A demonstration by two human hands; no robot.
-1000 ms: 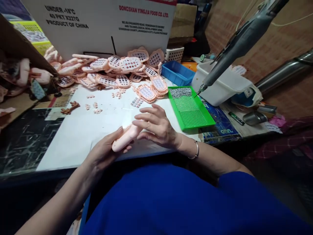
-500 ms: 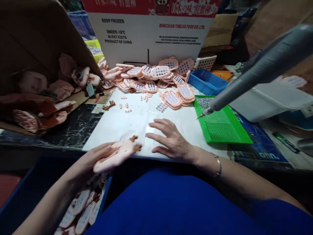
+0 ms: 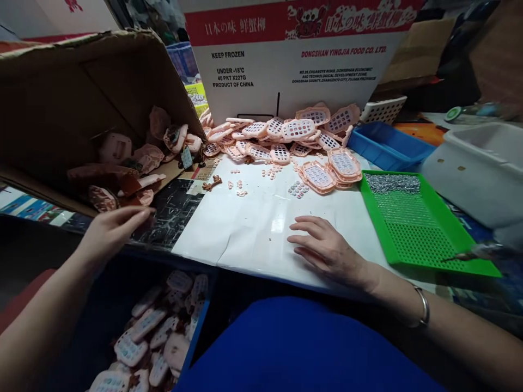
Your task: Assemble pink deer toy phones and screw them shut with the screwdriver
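My left hand (image 3: 116, 226) is at the front edge of the cardboard box, fingers stretched forward with nothing visible in them. Close by in the box lie pale pink plastic shells (image 3: 116, 148) and brown antler-shaped pieces. Below it, a blue bin (image 3: 200, 332) holds many pink toy phones (image 3: 131, 347) with button faces and brown antlers. My right hand (image 3: 327, 247) hovers over or rests on the white work sheet (image 3: 245, 234), fingers apart and empty. Beyond it are small grey buttons (image 3: 298, 189) and stacked pink face plates with button pads (image 3: 318, 177).
A heap of pink keypad plates (image 3: 281, 133) lies against the printed white carton (image 3: 286, 71). At right stand a green tray (image 3: 433, 234) of small screws and a blue tray (image 3: 388, 144). A screwdriver tip (image 3: 461, 256) hangs over the green tray. One brown antler piece (image 3: 211, 183) lies left.
My left hand has let go of the pink toy phone and moved left to the cardboard box. The powered screwdriver has swung down and right. The view has shifted left.
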